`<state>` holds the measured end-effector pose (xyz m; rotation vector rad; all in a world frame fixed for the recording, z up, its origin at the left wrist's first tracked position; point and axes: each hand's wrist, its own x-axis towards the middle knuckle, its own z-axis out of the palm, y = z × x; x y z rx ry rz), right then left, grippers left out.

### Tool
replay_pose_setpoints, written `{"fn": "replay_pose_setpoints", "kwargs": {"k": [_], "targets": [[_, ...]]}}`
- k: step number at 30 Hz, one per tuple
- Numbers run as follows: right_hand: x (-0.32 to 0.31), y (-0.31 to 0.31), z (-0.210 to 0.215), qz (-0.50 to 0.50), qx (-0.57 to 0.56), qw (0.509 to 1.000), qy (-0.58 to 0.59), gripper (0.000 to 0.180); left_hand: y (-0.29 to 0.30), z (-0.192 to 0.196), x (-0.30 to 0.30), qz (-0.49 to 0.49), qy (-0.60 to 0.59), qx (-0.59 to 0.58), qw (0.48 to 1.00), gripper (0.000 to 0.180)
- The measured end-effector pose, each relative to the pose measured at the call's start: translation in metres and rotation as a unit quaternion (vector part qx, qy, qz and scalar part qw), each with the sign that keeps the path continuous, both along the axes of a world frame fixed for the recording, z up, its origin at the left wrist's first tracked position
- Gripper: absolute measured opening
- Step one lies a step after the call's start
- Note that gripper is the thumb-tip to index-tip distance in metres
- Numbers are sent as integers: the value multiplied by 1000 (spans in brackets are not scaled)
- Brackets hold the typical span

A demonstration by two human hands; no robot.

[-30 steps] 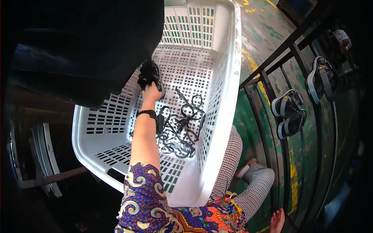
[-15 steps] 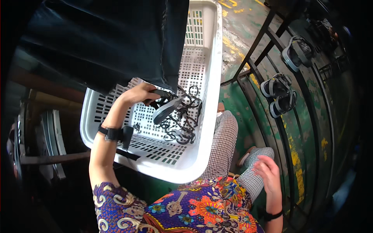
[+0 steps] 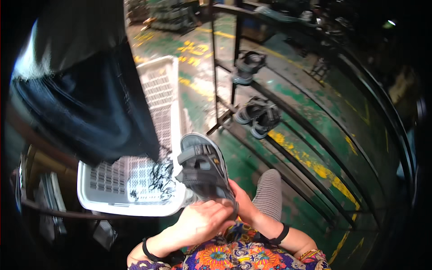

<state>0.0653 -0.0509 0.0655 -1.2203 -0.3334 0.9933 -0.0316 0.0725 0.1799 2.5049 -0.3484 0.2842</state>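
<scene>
Gripping the sandal (image 3: 200,168) with both hands, I have the left hand (image 3: 207,220) clamped over its near end and the right hand (image 3: 243,202) closed along its right side, some fingertips hidden from me. Just beyond, overlapping the sandal's left edge in my view, the white basket (image 3: 130,209) holds tangled black cords (image 3: 162,180), with dark cloth (image 3: 94,112) hanging across its left part. Farther off to the right, a dark rack (image 3: 237,38) carries other sandals (image 3: 265,119) above the green floor (image 3: 243,155).
</scene>
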Motion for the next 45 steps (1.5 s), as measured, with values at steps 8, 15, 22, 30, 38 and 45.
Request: {"fn": "replay_pose_setpoints", "kwargs": {"k": [8, 15, 22, 30, 38, 45], "targets": [[-14, -121, -68, -219, -84, 958, -163, 78, -42, -100, 64, 28, 9, -7, 1000, 70], [-33, -154, -79, -330, -41, 942, -52, 73, -56, -147, 49, 100, 104, -310, 940, 59], [-30, -159, -82, -329, -32, 943, -30, 69, -71, -152, 50, 66, 33, -205, 976, 41], [-29, -160, -81, -311, 95, 918, 227, 57, -40, -174, 39, 171, 133, -560, 800, 19], [-23, -156, -85, -240, 139, 938, 207, 55, -48, -180, 33, 93, 202, -586, 780, 27], [-22, -162, -103, -169, 20, 966, 194, 61, -25, -176, 50, -51, 172, -232, 956, 50]]}}
